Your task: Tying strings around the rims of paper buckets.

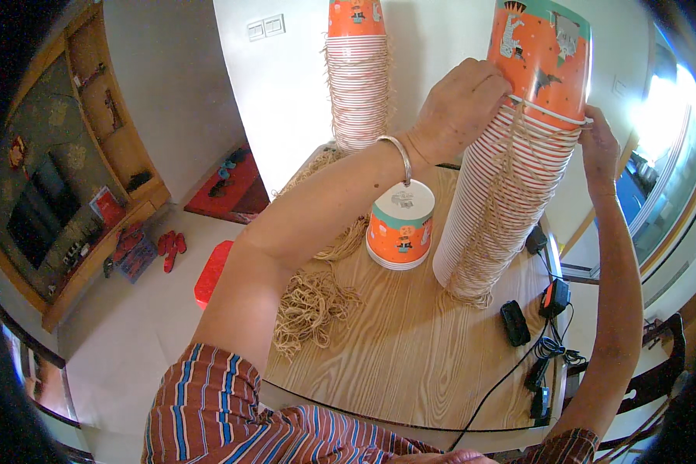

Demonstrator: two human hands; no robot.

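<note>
so we've got both hands up on the top cup [540,66] of a tall stack of cups [479,193], upside down like the rest, orange with a teal band. our left grip [464,100] is curled pretty much closed on the left side of its rim, though the fingertips are hidden. our right grip [600,147] is pinched in close on the other side of that rim. the stack sits on the wood tabletop [394,340], with tan string [504,201] running down its front. just left of it there's a single cup [400,232], upside down too, then a loose heap of string [315,309]. black adapters [554,298] and cables lie by the right edge, and another stack [358,93] stands near the wall.
</note>
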